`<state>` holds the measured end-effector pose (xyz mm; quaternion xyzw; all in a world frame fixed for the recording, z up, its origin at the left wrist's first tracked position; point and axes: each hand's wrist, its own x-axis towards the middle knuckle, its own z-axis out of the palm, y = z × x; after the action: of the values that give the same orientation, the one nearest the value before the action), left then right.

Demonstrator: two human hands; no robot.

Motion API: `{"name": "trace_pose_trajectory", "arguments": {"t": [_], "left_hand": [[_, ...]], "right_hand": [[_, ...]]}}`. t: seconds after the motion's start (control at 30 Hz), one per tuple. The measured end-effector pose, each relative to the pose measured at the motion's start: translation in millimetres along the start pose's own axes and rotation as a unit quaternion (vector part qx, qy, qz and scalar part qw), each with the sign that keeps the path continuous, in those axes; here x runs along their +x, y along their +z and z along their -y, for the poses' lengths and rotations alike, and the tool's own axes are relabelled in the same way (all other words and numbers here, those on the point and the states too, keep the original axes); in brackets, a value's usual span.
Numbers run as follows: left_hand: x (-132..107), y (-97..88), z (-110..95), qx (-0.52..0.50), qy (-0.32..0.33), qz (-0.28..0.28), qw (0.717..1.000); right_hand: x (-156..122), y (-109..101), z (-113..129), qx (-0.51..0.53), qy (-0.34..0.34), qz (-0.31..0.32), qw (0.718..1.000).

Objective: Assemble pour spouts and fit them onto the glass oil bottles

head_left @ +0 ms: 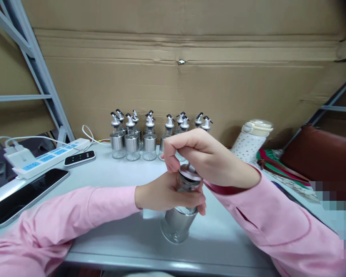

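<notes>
A tall sheet of brown cardboard [181,84] fills the back, and before it lies a pale grey table [225,246]. A grey metal frame [43,77] slants up at the left. Two pink sleeves [276,215] reach in from the near corners over the table. A brown bag [323,154] sits at the far right, with red and green cloth [272,159] beside it. A black-screened phone [25,198] lies face up at the left, near a white power strip [50,156] with blue sockets.

The right hand [209,154] arches over the top of the bottle, its fingers curled down and clasped on the lid; its thumb is hidden. The left hand [161,192] is clamped around the neck of the same bottle. This glass bottle [178,223], with a metal band, stands near the table's front edge, leaning slightly right in the view.

A spotted white flask [250,140] stands beside the bag. Similar bottles [132,142] with spouts stand upright in rows along the cardboard. A small black-faced gadget [80,157] lies beside the strip, and a white plug [20,154] sits in it. The silvery lid [190,173] is on the bottle's neck, partly covered.
</notes>
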<state>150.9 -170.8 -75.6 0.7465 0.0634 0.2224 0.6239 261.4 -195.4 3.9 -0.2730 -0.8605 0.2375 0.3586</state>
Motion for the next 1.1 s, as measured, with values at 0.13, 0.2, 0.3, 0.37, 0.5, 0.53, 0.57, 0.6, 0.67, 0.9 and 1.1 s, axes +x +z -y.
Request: {"name": "trace_pose_trajectory", "arguments": {"t": [0.13, 0.2, 0.3, 0.37, 0.5, 0.53, 0.57, 0.6, 0.67, 0.9, 1.1], "left_hand": [[0.5, -2.0, 1.2, 0.026, 0.012, 0.012, 1.0], [0.5, -2.4, 0.5, 0.044, 0.011, 0.014, 0.999], [0.5, -1.6, -1.8, 0.054, 0.008, 0.009, 0.998], [0.5, -0.8, -3.0, 0.057, 0.005, 0.002, 0.998], [0.6, -0.5, -2.8, 0.068, 0.004, 0.001, 0.998], [0.6, -0.7, -2.6, 0.069, 0.004, 0.0, 0.998], [0.7, -0.9, -2.3, 0.068, 0.005, 0.0, 0.998], [0.9, -1.2, -2.0, 0.069, 0.004, 0.002, 0.998], [1.2, -1.7, -1.3, 0.068, 0.006, 0.005, 0.998], [1.7, -1.5, 2.7, 0.037, 0.033, 0.017, 0.999], [6.4, -14.5, 14.1, 0.073, 0.114, -0.126, 0.983]], "right_hand": [[-1.2, 1.8, 1.4, -0.029, -0.022, 0.033, 0.999], [-1.5, 2.8, 1.2, -0.023, -0.029, 0.047, 0.998], [-2.3, 3.6, 0.0, -0.012, -0.032, 0.043, 0.999], [-3.4, 3.8, -0.9, -0.005, -0.032, 0.036, 0.999], [-6.1, 3.7, -2.8, 0.018, -0.023, 0.032, 0.999], [-6.6, 3.7, -3.5, 0.023, -0.022, 0.031, 0.999], [-7.1, 3.7, -4.3, 0.028, -0.02, 0.03, 0.999], [-7.4, 3.7, -5.1, 0.032, -0.018, 0.029, 0.999], [-7.9, 3.6, -6.4, 0.039, -0.019, 0.025, 0.999], [-11.4, 6.1, -4.9, -0.02, -0.037, 0.015, 0.999], [-17.2, 14.4, -35.1, -0.086, -0.078, -0.24, 0.964]]}}
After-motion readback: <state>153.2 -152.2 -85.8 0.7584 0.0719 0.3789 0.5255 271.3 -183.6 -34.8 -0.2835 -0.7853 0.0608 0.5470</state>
